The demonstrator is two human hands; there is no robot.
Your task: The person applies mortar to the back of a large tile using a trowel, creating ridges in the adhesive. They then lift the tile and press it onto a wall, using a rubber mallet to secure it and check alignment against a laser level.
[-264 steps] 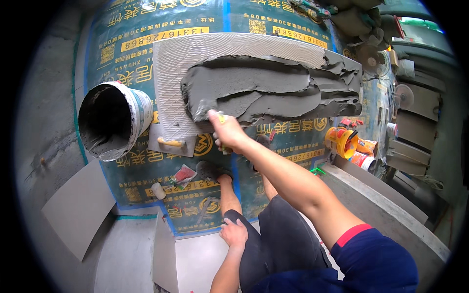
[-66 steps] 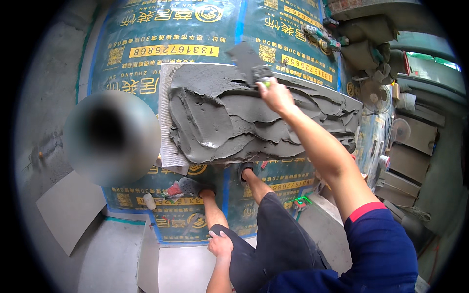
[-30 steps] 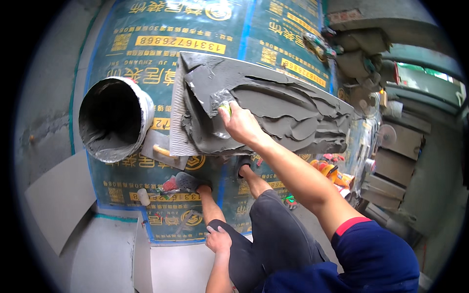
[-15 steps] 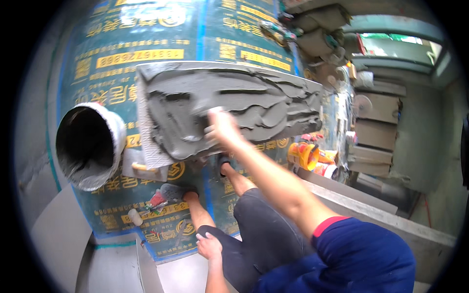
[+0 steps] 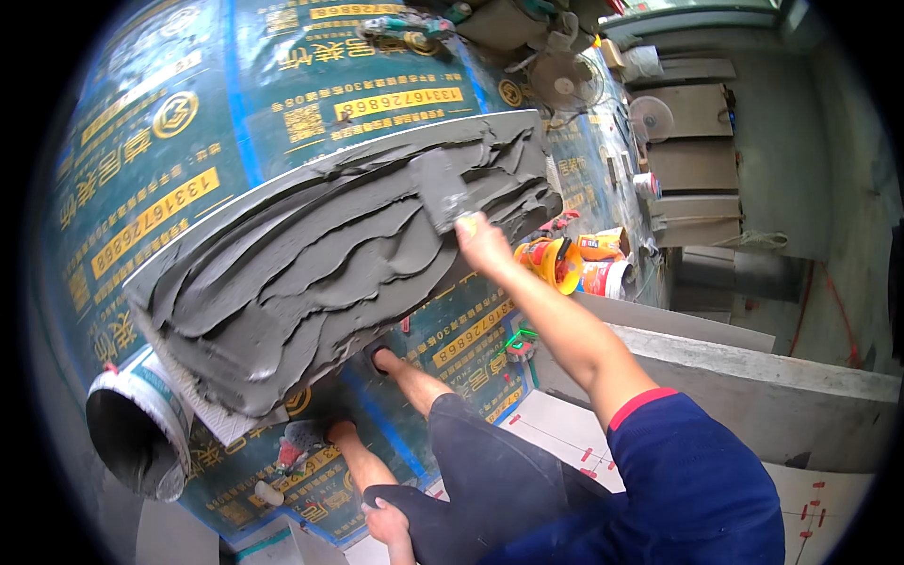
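My right hand (image 5: 482,247) grips a trowel (image 5: 441,193) by its handle, the blade lying over dark grey mortar near the right end of a long slab. Ridged, wavy mortar (image 5: 311,273) covers most of the slab (image 5: 226,424), whose combed surface shows at the lower left corner. My left hand (image 5: 386,520) rests on my knee with loosely bent fingers, holding nothing. A mortar-lined bucket (image 5: 137,433) lies at the slab's lower left.
Green printed protective sheeting (image 5: 169,122) covers the floor. A yellow bucket (image 5: 563,266) and other containers are right of the slab. Fans (image 5: 652,119) and boards (image 5: 692,165) stand farther right. A concrete ledge (image 5: 772,372) runs beside me. Power tools (image 5: 414,33) lie at the top.
The view has swung rightward, so slab and bucket appear lower left and more tilted. My right hand has moved the trowel from the slab's left part toward its right end.
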